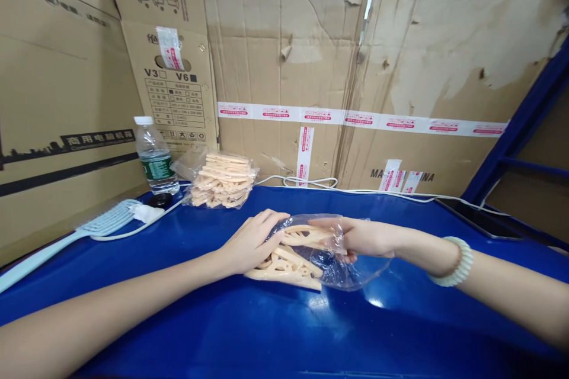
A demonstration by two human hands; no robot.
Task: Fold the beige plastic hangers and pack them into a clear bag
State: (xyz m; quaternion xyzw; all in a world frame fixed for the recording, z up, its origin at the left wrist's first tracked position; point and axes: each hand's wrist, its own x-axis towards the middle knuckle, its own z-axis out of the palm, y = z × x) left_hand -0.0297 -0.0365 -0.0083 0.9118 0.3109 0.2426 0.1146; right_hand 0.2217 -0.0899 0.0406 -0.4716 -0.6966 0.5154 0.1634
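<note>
Cardboard (173, 109) printed "V3" and "V6" faces hands (252, 244) holding a clear bag (340, 272).

We stretch our left forearm (146, 302) from the lower left, our left hand (251, 244) back upward, thumb (272, 243) below the fingers (269, 219), our right forearm (502, 287) from the right side, our right hand (371, 237) opposite, its fingers partly hidden.
</note>
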